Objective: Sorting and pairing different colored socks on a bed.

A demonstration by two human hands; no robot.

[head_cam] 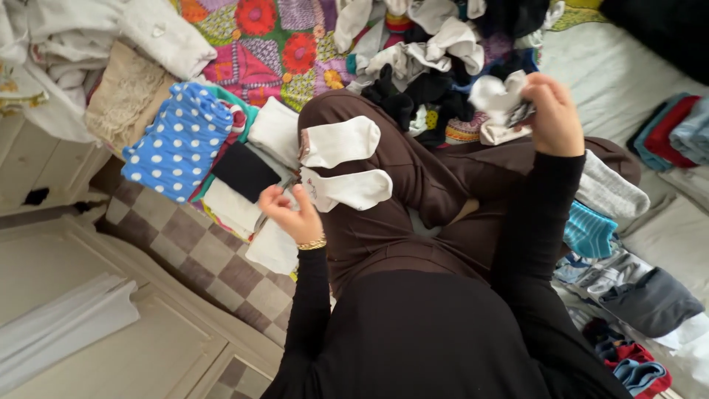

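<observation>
on the bed (628, 74) strewn with laundry, the right hand (554, 111) clamped a white sock (496, 100), the left hand (292, 210) curled loosely by two socks (343, 164) on her knee, which might slide off.

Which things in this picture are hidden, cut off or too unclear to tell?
Head view only:
- The right hand covers part of the white sock it holds; the dark piece at its fingers is blurred.
- The left hand curls its fingers, so whether they pinch something is unclear.
- The sock pile is cut off by the top edge.
- The folded clothes run past the right edge.
</observation>
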